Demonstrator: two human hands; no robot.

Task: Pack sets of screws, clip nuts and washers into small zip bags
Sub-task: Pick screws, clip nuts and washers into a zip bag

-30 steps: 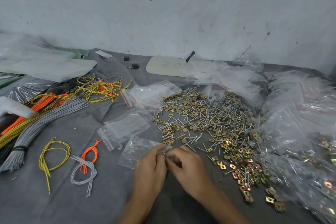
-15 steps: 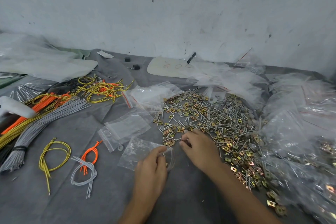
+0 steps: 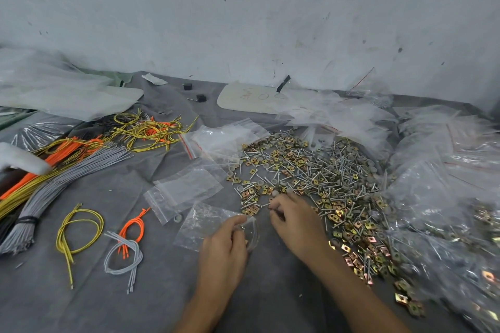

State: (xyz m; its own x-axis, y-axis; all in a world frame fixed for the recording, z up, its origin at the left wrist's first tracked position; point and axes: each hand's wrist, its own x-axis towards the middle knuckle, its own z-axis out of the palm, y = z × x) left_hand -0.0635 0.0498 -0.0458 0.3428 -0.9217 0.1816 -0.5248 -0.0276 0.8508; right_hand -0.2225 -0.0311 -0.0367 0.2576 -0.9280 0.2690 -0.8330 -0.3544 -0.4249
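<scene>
Grey-covered table (image 3: 270, 292) below a marked wall (image 3: 243, 21). Left hand (image 3: 224, 247) pinches the zip bag (image 3: 200, 224) at its mouth, apparently holding it open for filling. Right hand (image 3: 295, 222), fingers curled, works the near edge of the hardware pile (image 3: 319, 178) (grasp not discernible).

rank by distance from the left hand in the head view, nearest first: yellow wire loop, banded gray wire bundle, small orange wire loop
From the left hand, which grips a small zip bag:
1. small orange wire loop, just to its left
2. yellow wire loop, further left
3. banded gray wire bundle, at the far left edge
</scene>
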